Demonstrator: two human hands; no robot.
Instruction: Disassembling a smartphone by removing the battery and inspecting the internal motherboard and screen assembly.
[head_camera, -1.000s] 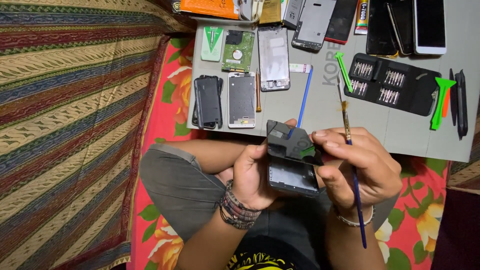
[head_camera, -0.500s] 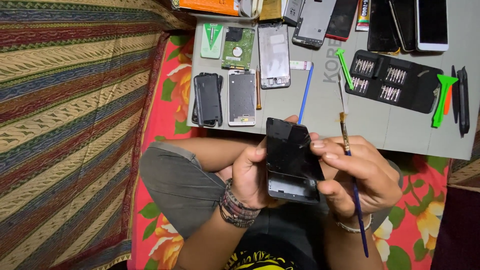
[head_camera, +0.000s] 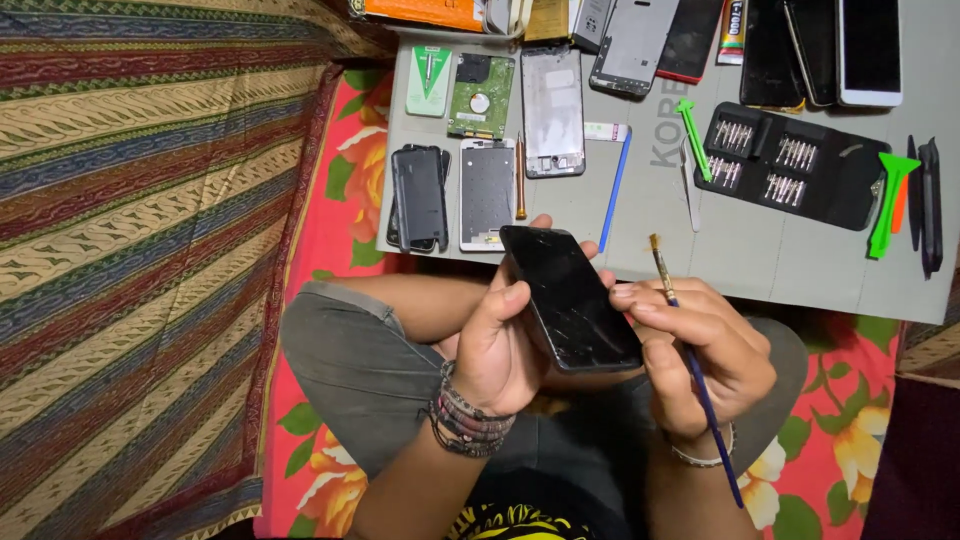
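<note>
Both hands hold a black phone (head_camera: 572, 296) with a cracked screen, screen side up, above my lap. My left hand (head_camera: 497, 345) grips its left edge and underside, thumb on the rim. My right hand (head_camera: 700, 350) supports its right edge and also pinches a thin blue-handled brush (head_camera: 694, 366), bristles pointing up toward the mat.
A grey work mat (head_camera: 780, 255) lies ahead with phone frames (head_camera: 487, 192), a dark phone (head_camera: 418, 196), a green circuit board (head_camera: 481, 96), a black bit case (head_camera: 790, 163), green pry tools (head_camera: 888, 196), a blue spudger (head_camera: 614, 189) and tweezers (head_camera: 688, 186). Striped fabric (head_camera: 140, 230) covers the left.
The phone has been turned over in my hands: the open back with its inner parts faced up before, and now the cracked dark screen faces up. The brush stays in my right hand.
</note>
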